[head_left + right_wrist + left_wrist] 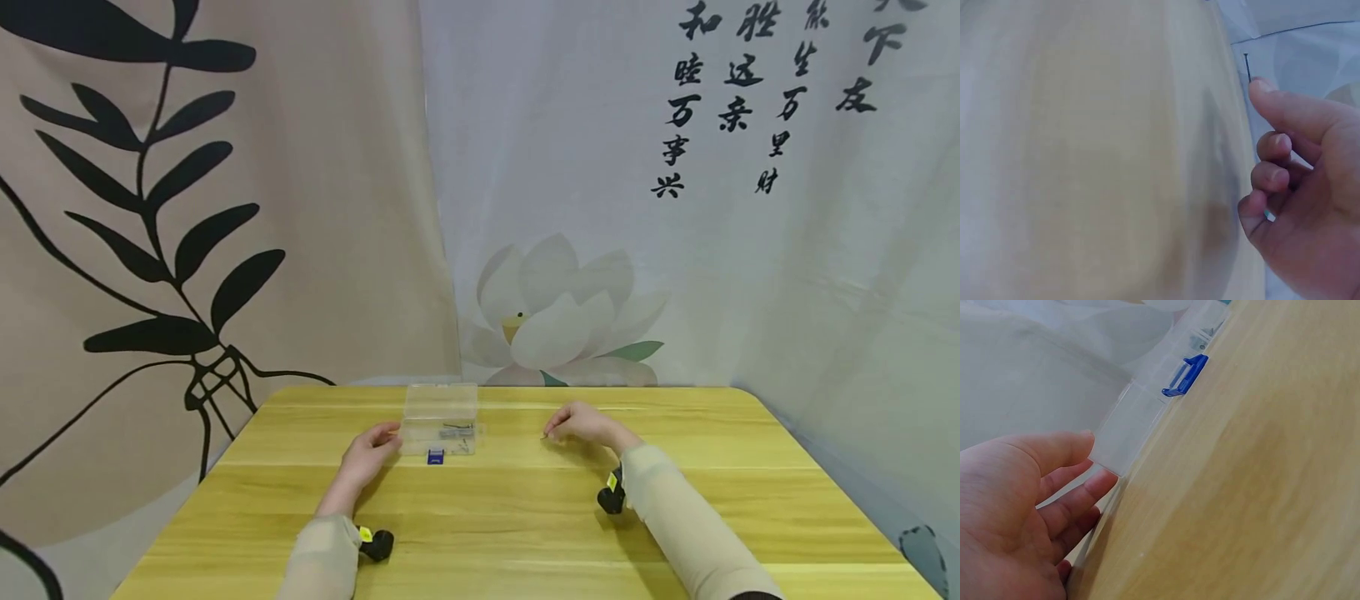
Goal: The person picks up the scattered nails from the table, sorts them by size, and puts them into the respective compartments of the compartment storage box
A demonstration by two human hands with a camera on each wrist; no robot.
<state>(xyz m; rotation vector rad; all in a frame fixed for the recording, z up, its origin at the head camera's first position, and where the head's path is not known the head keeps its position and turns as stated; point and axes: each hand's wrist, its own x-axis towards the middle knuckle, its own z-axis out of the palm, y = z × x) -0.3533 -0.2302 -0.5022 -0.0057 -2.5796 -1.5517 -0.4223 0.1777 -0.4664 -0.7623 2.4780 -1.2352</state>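
Observation:
A clear plastic box (438,446) stands near the table's far edge with its transparent lid (441,402) raised. On its front is a blue latch (1186,376). My left hand (371,454) is at the box's left end; in the left wrist view its thumb and fingertips rest against the corner, fingers loosely extended. To the right of the box, my right hand (581,423) is held low over the table. Between its thumb and forefinger it pinches a thin dark nail (1247,65), whose small flat head sticks out past the thumb tip. The nail's other end is hidden by the fingers.
Several small metal pieces (456,432) lie inside the box, towards its right side. The wooden table (480,533) ends just behind the box, where a printed curtain (360,208) hangs. A small black camera (611,493) is strapped at the right wrist, another (377,545) at the left.

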